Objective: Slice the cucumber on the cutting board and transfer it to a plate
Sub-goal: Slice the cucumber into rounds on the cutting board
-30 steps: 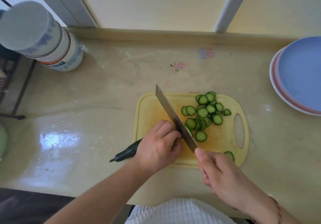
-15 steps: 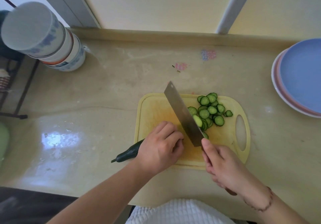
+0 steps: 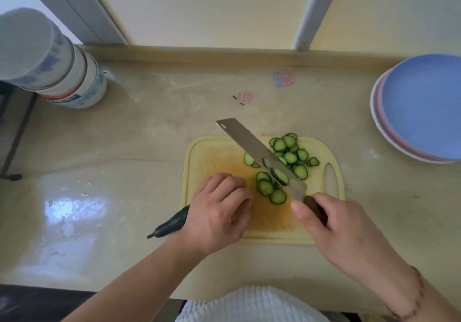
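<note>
Gripping the dark handle, the right hand (image 3: pixel 341 226) closes its fingers round the knife (image 3: pixel 259 154), index finger laid forward along the handle toward the blade; the blade runs away from this grip diagonally up and to the left, tilted so that its flat faces the camera, with two slices clinging to it. Beside that grip, on its left, the left hand (image 3: pixel 217 211) curls over the uncut cucumber (image 3: pixel 171 224), fingertips tucked and pressing it onto the cutting board (image 3: pixel 207 152). The cucumber's long axis runs from the left hand's fingers back and down to the left, its dark stem end projecting off the board's near left edge onto the counter (image 3: pixel 124 159); its cut face is hidden under the fingers. Just beyond both grips lies the heap of slices (image 3: pixel 289 157), partly under the blade, spreading toward the board's far right corner. The blade hangs to the right of the left fingertips and must, by judgement, swing back leftward, square to the cucumber's axis, for the next cut. Farther still, well to the right of the knife hand, stands the stack of plates (image 3: pixel 424 107), nearer the right hand; slicing appears unfinished, transfer not yet begun.
</note>
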Motion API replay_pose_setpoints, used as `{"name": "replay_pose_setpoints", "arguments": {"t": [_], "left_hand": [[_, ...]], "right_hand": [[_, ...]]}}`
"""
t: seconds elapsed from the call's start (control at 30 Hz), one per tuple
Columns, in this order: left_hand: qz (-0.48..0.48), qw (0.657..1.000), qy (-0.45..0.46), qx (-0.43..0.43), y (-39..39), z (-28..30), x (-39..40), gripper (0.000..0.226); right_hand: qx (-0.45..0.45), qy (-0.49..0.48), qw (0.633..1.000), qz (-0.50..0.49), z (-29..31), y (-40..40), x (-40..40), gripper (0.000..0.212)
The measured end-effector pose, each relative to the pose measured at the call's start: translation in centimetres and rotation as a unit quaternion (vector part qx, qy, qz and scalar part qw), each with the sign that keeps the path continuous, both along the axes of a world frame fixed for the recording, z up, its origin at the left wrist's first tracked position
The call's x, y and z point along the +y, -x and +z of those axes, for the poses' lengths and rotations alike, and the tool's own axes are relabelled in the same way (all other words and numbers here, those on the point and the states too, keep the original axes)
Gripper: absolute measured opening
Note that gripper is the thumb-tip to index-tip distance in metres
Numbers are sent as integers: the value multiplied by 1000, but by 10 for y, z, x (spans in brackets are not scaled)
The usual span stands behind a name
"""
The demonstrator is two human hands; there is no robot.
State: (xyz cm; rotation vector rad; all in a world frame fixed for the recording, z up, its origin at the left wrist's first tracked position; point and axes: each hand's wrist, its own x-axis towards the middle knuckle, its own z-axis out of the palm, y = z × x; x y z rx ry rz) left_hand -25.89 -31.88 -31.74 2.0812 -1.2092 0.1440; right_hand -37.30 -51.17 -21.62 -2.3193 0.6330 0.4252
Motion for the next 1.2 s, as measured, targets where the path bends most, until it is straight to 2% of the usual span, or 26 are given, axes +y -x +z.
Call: {"name": "replay_pose_setpoints", "arguments": {"t": [0.07, 0.17, 0.23, 0.33, 0.5, 0.67, 0.77, 1.0, 1.1, 1.2], "left_hand": [[-21, 999, 50, -9, 0, 3, -3, 17], [-88, 991, 72, -70, 1, 13, -13, 29], [-133, 985, 18, -105, 2, 17, -23, 37], [-161, 977, -84, -112, 0, 12, -34, 44], [-173, 974, -82, -120, -6, -1, -36, 41], [-102, 982, -110, -112, -25, -7, -35, 51], [-91, 980, -146, -98, -34, -8, -34, 57], [-68, 971, -228, -11, -38, -3, -34, 71], [-57, 976, -210, -22, -35, 2, -38, 61], [-80, 986, -127, -71, -11, 7, -53, 32]], "right_hand": [[21, 106, 993, 41, -1, 1, -3, 53], [14, 188, 977, 96, -11, 6, -7, 50], [-4, 221, 969, 115, -20, 10, -8, 47], [-31, 251, 959, 124, -31, 15, -7, 48], [-40, 264, 957, 118, -32, 23, -8, 44], [-21, 259, 960, 103, -27, 44, -21, 45], [-1, 267, 959, 90, -22, 62, -32, 46], [47, 241, 969, -15, -9, 96, -55, 46], [20, 241, 967, -77, -11, 105, -61, 43], [13, 232, 965, -117, -18, 107, -64, 52]]}}
